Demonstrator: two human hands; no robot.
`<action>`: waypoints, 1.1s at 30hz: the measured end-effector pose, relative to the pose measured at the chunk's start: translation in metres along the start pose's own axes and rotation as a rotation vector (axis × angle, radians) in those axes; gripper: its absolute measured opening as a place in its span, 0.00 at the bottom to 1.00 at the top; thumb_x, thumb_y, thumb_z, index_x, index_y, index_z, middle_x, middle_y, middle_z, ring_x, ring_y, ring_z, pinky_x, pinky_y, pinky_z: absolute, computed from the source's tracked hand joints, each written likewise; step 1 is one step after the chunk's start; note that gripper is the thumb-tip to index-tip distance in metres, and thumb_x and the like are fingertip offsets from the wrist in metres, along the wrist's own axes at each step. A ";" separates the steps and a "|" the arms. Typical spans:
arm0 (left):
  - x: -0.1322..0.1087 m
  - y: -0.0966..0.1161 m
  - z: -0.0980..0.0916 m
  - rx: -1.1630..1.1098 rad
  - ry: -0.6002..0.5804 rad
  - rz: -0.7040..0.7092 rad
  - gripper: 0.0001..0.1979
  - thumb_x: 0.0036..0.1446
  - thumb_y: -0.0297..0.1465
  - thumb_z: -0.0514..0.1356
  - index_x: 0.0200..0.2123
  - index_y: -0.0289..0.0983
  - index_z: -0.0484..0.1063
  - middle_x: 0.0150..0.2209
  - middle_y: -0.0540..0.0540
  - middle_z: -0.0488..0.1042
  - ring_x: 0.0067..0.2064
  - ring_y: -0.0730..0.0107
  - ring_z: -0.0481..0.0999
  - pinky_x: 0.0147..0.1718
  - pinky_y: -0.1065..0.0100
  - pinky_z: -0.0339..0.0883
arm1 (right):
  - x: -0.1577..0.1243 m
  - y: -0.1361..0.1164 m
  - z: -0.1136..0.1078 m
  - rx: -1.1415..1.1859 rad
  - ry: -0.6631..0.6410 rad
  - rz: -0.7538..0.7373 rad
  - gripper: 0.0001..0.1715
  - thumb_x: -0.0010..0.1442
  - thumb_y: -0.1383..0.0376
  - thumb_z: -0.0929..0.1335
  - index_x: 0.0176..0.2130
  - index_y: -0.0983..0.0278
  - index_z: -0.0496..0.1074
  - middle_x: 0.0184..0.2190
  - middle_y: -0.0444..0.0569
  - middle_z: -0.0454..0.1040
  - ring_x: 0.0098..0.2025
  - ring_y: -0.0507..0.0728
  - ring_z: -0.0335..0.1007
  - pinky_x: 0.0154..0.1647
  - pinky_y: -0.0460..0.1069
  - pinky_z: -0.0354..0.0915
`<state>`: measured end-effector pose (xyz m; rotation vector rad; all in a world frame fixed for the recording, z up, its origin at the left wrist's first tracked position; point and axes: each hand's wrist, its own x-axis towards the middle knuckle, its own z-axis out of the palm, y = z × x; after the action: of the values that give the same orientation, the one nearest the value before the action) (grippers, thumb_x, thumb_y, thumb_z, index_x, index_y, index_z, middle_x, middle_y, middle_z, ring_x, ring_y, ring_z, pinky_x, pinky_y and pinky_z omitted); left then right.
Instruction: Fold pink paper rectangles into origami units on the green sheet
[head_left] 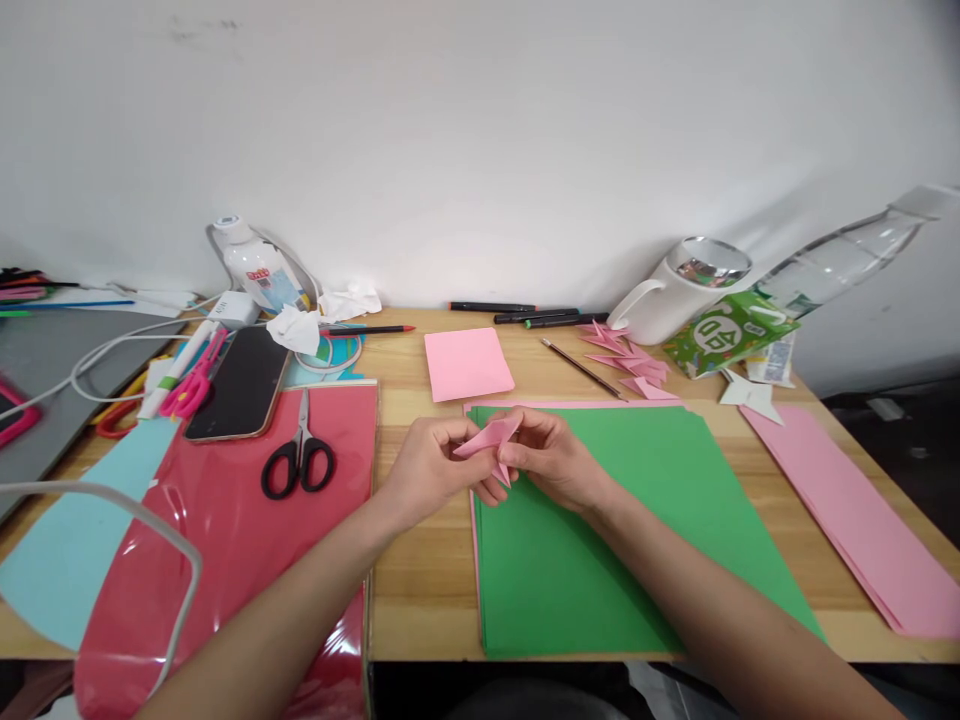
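Observation:
Between my two hands is a small folded pink paper piece [491, 436] with pointed corners. My left hand [435, 462] pinches it from the left, thumb on the near side. On the other side, my right hand [553, 455] grips its right edge between thumb and fingers. Both hands hover over the left edge of a stack of green paper [615, 540]. Behind them lies a stack of square pink paper [469, 364]. Several folded pink paper pieces [630, 360] rest at the back right, beside a pencil [583, 369].
Black-handled scissors [300, 455] lie on a red plastic-wrapped pack [247, 540], near a phone [240, 383]. A white mug [660, 305], green packet [727, 335] and clear bottle [844, 255] stand or lean back right. Pink strips [862, 520] lie right. A white cable [187, 570] crosses the left.

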<state>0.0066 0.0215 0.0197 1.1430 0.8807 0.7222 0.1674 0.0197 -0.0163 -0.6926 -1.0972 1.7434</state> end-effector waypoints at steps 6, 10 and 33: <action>0.001 -0.001 0.003 0.032 0.009 0.009 0.10 0.49 0.32 0.63 0.23 0.31 0.69 0.20 0.48 0.74 0.20 0.73 0.75 0.19 0.74 0.71 | 0.001 -0.002 -0.005 0.000 0.020 0.080 0.16 0.45 0.60 0.77 0.24 0.65 0.68 0.19 0.40 0.71 0.20 0.47 0.63 0.21 0.44 0.57; 0.001 -0.001 0.005 0.012 0.097 0.007 0.12 0.47 0.31 0.65 0.28 0.34 0.63 0.20 0.50 0.73 0.18 0.73 0.73 0.17 0.72 0.70 | 0.001 -0.006 -0.007 -0.020 0.007 0.169 0.16 0.45 0.58 0.76 0.25 0.66 0.71 0.19 0.41 0.71 0.21 0.47 0.63 0.21 0.44 0.57; 0.003 -0.005 0.005 0.044 0.019 -0.002 0.16 0.53 0.41 0.60 0.25 0.33 0.68 0.21 0.47 0.74 0.20 0.72 0.75 0.20 0.72 0.70 | 0.003 -0.002 -0.001 -0.122 0.298 -0.043 0.15 0.47 0.57 0.75 0.25 0.65 0.70 0.21 0.42 0.71 0.22 0.48 0.65 0.26 0.45 0.64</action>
<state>0.0128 0.0207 0.0148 1.1759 0.9176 0.7164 0.1680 0.0233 -0.0148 -0.9630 -1.0075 1.4883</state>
